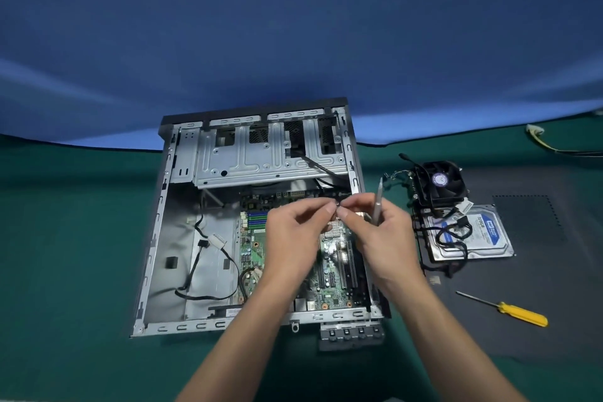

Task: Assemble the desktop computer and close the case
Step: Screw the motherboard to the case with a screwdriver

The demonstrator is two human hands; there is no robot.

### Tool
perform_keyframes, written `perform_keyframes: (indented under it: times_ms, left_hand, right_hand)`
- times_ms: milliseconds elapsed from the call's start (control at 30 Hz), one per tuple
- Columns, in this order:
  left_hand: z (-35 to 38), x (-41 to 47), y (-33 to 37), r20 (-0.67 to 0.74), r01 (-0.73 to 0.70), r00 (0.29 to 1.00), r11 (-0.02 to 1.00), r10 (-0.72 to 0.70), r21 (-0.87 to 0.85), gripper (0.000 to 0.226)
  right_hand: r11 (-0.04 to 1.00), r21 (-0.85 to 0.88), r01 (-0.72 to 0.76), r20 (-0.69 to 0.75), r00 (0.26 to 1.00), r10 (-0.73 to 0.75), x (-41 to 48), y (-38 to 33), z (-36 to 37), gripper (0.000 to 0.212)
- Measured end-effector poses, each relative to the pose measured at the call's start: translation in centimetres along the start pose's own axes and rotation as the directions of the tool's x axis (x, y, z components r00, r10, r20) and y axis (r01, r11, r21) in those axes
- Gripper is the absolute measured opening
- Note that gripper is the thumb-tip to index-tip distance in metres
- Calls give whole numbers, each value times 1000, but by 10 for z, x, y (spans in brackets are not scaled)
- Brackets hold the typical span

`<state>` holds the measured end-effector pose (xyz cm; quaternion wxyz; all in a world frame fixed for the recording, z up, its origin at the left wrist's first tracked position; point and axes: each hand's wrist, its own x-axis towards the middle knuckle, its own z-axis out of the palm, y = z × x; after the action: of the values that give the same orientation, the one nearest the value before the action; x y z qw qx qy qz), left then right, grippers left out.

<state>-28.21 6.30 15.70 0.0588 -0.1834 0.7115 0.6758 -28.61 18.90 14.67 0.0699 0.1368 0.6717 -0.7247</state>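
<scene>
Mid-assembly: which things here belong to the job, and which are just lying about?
In the job: open case, motherboard, cooler fan, hard drive, dark side panel, small dark part pinched by left hand and right hand, silver tool the right also grips.
Lying about: yellow-handled screwdriver, white connector with yellow wires.

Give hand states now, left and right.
Left hand: pinches a small dark part, too small to identify.
Right hand: grips a silver tool, fingertips also at that part.
</scene>
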Motion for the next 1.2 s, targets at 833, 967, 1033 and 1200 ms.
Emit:
perform_keyframes:
  times_ms: [833,967,1033,1200]
  left_hand:
    - [-79,19,-52,-295,80,955,951,13,300,28]
    - [-83,33,-56,-268,119,963,942,-32,314,25]
    - [-83,39,-57,-256,132,966,936,-47,325,23]
    - [-74,56,-57,-113,135,989,902,-97,409,14]
  right_hand:
    - [346,-924,164,265,926,268,25,74,68,10]
    - [210,-952,223,268,939,217,34,73,77,9]
    - [254,-941,222,275,941,198,36,69,78,10]
    - [100,-986,132,155,947,280,30,65,62,2]
